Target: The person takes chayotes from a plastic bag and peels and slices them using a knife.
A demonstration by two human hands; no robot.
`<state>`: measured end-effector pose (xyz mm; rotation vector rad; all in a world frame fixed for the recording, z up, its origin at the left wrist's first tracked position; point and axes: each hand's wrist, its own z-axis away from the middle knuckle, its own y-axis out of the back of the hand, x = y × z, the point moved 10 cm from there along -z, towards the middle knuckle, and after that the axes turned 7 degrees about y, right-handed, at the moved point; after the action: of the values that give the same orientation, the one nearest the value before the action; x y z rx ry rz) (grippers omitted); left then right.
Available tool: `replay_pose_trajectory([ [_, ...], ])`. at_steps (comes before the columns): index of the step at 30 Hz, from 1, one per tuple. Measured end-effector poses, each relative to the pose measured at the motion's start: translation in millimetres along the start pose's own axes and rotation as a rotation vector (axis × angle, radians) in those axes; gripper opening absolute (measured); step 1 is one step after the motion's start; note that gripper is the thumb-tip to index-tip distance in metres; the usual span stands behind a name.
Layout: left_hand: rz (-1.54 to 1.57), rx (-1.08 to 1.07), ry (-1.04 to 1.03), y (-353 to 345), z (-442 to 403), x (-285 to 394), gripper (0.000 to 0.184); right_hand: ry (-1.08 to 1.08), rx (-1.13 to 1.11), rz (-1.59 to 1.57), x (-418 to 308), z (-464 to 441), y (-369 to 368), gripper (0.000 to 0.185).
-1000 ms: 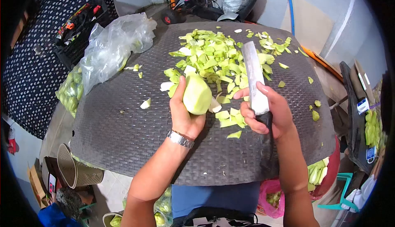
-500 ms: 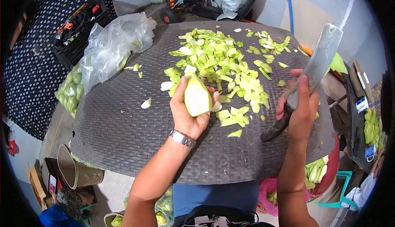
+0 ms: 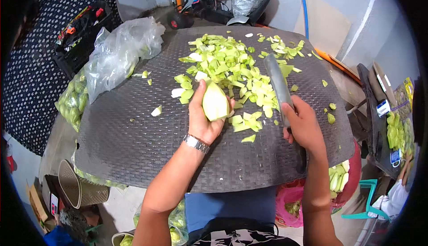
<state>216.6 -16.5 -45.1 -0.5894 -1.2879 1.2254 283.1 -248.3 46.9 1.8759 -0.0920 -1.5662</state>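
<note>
A peeled, pale green chayote (image 3: 215,103) rests in my left hand (image 3: 204,121), with the fingers closed around it. My right hand (image 3: 303,123) grips the dark handle of a large knife (image 3: 278,78), whose broad blade points up and away from me. The blade is apart from the chayote and hangs over the right side of the peel pile. Green peelings (image 3: 227,61) lie heaped on the dark woven tabletop (image 3: 133,143), beyond and between my hands. A small cut piece (image 3: 156,111) sits alone left of my left hand.
A clear plastic bag (image 3: 125,45) lies at the table's left, above a bag of green chayotes (image 3: 73,96). Below the right edge are a red tub (image 3: 354,174) of peeled pieces and a pink bag (image 3: 290,206). A woven basket (image 3: 80,186) stands lower left.
My right hand has moved left and down with the knife, its blade swinging from leaning right to leaning left. A green peel at the blade is no longer there. My left hand keeps the chayote.
</note>
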Motion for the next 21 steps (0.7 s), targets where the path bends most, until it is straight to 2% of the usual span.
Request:
replay_pose_trajectory([
  [1,-0.016,0.012,0.012,-0.6,1.1,-3.0,0.039,-0.019,0.005,-0.063,-2.1,5.6,0.0,0.021],
  [3,-0.047,0.038,0.013,3.9,-4.3,-5.0,0.038,0.266,0.317,0.075,-8.9,7.8,14.9,0.018],
  [5,-0.065,0.039,0.012,13.6,-10.3,-6.8,0.038,0.495,0.478,0.282,-18.2,11.6,9.8,0.016],
  [8,-0.075,0.009,0.020,11.0,-9.1,-7.9,0.036,0.439,0.099,0.488,16.3,-6.2,-19.9,0.016],
  [12,-0.148,-0.069,0.019,8.4,-9.6,-4.9,0.045,0.398,0.191,0.400,-1.3,9.3,-1.1,0.017],
  [15,-0.228,0.045,0.007,6.7,-7.5,-5.7,0.042,0.088,0.107,0.103,14.2,13.8,0.8,0.014],
  [18,-0.254,0.014,0.168,15.7,-11.4,-20.5,0.046,-0.042,0.111,-0.203,17.0,14.0,-9.1,0.015],
  [19,-0.142,-0.043,0.214,13.3,-13.1,-24.8,0.041,0.090,0.196,-0.162,5.1,11.8,0.6,0.016],
  [21,-0.126,-0.105,0.195,5.7,-11.7,-22.0,0.038,0.359,0.362,-0.085,-19.8,11.7,16.6,0.020],
])
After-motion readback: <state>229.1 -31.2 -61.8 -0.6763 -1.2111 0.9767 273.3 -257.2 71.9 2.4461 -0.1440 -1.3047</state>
